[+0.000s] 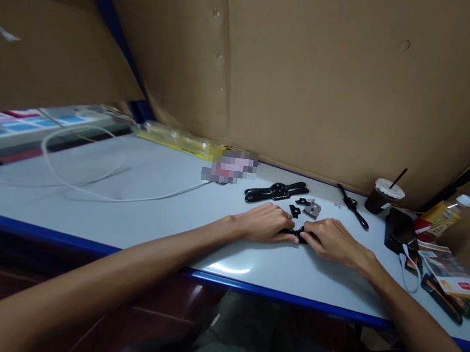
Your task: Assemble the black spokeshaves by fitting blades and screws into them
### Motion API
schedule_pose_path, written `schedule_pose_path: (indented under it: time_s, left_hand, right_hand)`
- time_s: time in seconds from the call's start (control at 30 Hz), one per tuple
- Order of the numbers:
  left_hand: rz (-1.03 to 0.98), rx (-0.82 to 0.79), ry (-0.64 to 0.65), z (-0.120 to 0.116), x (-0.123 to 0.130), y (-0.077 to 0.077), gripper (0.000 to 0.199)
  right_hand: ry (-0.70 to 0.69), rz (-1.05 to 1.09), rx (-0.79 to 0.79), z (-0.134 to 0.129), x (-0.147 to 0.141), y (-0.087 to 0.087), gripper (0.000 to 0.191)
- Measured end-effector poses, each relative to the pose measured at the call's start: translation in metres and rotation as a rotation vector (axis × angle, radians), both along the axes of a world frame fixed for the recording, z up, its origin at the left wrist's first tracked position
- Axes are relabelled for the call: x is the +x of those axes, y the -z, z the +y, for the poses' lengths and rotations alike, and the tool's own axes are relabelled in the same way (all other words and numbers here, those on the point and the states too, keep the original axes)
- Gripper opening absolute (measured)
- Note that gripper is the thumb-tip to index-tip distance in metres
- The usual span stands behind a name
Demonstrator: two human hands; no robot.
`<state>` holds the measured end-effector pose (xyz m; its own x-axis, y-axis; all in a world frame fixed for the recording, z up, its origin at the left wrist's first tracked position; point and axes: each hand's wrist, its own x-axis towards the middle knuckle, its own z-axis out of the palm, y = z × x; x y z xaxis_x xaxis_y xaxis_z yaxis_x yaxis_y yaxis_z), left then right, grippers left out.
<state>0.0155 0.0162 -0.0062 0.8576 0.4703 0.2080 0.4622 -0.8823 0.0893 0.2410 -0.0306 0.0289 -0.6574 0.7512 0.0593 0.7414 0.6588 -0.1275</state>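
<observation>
A black spokeshave (298, 236) lies low over the white table, mostly covered by my fingers. My left hand (267, 223) is closed around its left side, and my right hand (333, 239) is closed around its right side, with the fingertips almost meeting. Just beyond the hands are small black cap plates (294, 211) and silver metal blades (312, 209). More black spokeshaves (276, 192) lie together behind my left hand. A single spokeshave (353, 206) rests at an angle behind my right hand, beside small silver screws (337, 204).
To the right stand a lidded drink cup (383, 197) with a straw and a bottle (444, 216), near a black case (400, 230) and a packet (452, 271). A white cable (146, 199) loops across the left of the table (160, 229). Cardboard (315, 83) walls the back.
</observation>
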Motion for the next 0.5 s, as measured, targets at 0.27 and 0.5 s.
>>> schedule_pose_path:
  time_s: [0.27, 0.5]
  left_hand:
    - [0.047, -0.023, -0.023, -0.003, 0.001, -0.004, 0.047]
    - [0.029, -0.007, -0.008, -0.004, 0.002, -0.006, 0.047]
  right_hand:
    - [0.279, 0.075, 0.105, 0.014, 0.000, 0.013, 0.024]
    - [0.279, 0.135, 0.076, 0.024, 0.015, 0.012, 0.022]
